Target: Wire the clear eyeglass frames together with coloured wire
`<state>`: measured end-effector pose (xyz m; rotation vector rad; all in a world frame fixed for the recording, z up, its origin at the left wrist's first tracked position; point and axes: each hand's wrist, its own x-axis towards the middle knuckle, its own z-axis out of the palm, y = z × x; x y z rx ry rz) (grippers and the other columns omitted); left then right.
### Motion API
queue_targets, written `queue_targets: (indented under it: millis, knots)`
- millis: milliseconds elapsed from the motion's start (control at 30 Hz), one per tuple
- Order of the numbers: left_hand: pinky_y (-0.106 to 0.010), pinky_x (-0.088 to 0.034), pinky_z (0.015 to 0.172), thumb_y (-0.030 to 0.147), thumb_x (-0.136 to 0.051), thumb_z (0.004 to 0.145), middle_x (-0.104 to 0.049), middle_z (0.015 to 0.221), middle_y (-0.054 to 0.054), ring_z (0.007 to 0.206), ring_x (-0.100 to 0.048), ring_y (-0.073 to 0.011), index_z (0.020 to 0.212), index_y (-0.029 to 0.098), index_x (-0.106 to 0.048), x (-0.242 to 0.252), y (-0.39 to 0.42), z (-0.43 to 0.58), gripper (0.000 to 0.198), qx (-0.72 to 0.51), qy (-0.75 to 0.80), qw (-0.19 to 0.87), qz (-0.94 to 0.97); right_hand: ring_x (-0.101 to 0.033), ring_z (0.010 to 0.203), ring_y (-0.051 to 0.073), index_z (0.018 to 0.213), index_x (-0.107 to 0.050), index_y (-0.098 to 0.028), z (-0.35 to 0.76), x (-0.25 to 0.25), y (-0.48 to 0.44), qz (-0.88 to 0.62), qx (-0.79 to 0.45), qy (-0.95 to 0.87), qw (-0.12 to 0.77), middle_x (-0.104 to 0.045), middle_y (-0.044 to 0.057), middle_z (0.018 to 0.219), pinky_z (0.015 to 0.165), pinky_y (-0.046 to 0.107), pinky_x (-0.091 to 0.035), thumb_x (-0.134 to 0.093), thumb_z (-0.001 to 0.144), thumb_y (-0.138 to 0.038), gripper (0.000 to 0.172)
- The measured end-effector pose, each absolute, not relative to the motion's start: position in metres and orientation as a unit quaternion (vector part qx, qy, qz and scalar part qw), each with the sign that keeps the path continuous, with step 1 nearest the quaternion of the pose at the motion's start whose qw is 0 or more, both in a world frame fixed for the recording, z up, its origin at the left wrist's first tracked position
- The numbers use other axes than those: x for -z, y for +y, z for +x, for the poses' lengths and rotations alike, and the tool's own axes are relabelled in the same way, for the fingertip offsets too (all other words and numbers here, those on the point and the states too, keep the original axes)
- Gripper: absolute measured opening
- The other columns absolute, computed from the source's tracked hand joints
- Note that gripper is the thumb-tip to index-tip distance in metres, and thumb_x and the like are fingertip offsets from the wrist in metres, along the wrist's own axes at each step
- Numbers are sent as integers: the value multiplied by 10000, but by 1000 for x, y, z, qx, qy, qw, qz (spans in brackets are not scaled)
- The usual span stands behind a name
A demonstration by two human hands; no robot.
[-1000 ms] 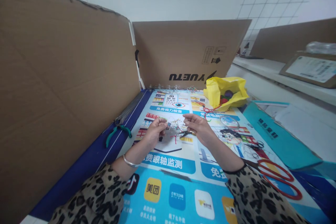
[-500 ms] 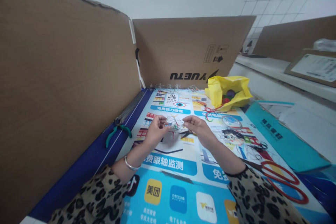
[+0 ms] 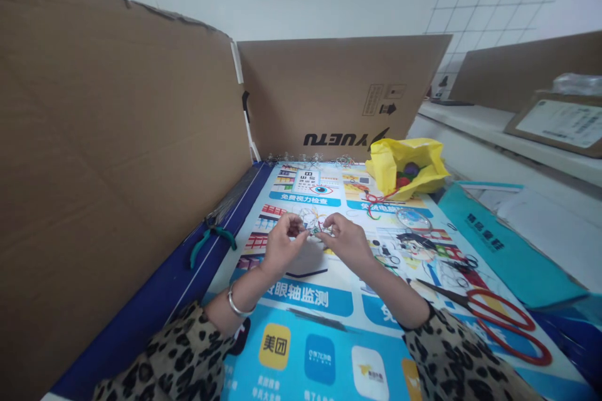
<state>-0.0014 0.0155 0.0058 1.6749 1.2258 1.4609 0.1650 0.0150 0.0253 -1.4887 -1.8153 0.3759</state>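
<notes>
Between my two hands is a tangled thin-wire piece (image 3: pixel 312 218) with bits of red and green on it, held above the printed sheet. My left hand (image 3: pixel 283 243) pinches its left side, thumb against curled fingers. On the other side, my right hand (image 3: pixel 347 240) grips the lower right of the wire piece with thumb and forefinger. The fingertips of both hands are close together near its lower edge. Fine details of the wire are too small to make out.
Teal-handled pliers (image 3: pixel 211 242) lie left beside a bundle of thin wires (image 3: pixel 235 194). Right are large red-handled scissors (image 3: pixel 508 318), small black scissors (image 3: pixel 466 263), a clear round coil (image 3: pixel 414 219) and a yellow bag (image 3: pixel 383 169). More wire pieces (image 3: pixel 316 158) line the cardboard (image 3: pixel 301 88) behind.
My right hand has moved left and slightly down, closing in on my left hand at the wire piece. The view has shifted slightly.
</notes>
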Motion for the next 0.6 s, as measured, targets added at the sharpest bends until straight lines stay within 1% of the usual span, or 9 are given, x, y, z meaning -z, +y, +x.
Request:
queue_targets:
  millis: [67,133,233,300,400,467,533,600]
  knots:
    - [-233,-435,635,194,-613,696,-574,727,12,646,-543,-105,841,180,-499,-7,10,4,185,-545,462,318,623,-468,551,131,698,-509,-224,164,-27,15,-603,-81,-697,379,-479,-49,570,534,239,-294,-615,692,-349,163]
    - [-240,-444,655,188,-595,711,-590,772,-2,680,-556,-111,843,179,-500,-9,2,13,162,-542,464,338,614,-459,525,129,654,-474,-223,164,-29,17,-624,-56,-667,404,-471,-51,543,527,240,-290,-593,707,-343,177]
    - [-251,-457,681,150,-553,725,-605,901,-31,773,-572,-128,911,185,-514,-12,-10,32,194,-531,449,375,613,-436,489,121,610,-427,-221,160,-32,20,-638,-76,-610,463,-441,-60,506,520,241,-306,-576,715,-330,212]
    - [-261,-464,704,138,-542,729,-596,963,-44,836,-573,-142,973,192,-514,-11,-15,42,252,-528,436,398,610,-426,478,117,599,-417,-218,156,-32,20,-626,-123,-582,504,-417,-66,492,514,242,-327,-579,712,-335,230]
    - [-279,-462,760,130,-545,726,-581,1021,-62,923,-563,-158,1006,188,-496,-6,-13,46,290,-559,428,419,573,-455,484,120,693,-484,-215,149,-28,16,-563,-249,-571,543,-428,-70,505,497,241,-372,-582,710,-328,150]
    - [-291,-453,801,132,-547,731,-575,1075,-74,951,-560,-156,1016,185,-472,-3,-9,42,299,-586,415,442,538,-512,533,132,814,-521,-204,145,-24,11,-510,-315,-574,558,-500,-49,573,518,252,-424,-576,717,-312,155]
    - [-305,-443,843,153,-555,744,-575,1107,-81,954,-566,-148,1027,183,-446,-3,-5,37,305,-606,395,474,502,-571,627,152,877,-543,-195,143,-19,6,-477,-332,-586,565,-582,-3,691,589,281,-477,-558,735,-291,172]
    - [-316,-427,891,179,-575,749,-583,1105,-83,982,-567,-147,1026,180,-434,-5,-3,32,311,-621,381,497,471,-601,761,175,897,-578,-198,141,-16,1,-454,-305,-623,559,-626,44,837,686,315,-499,-519,771,-249,149]
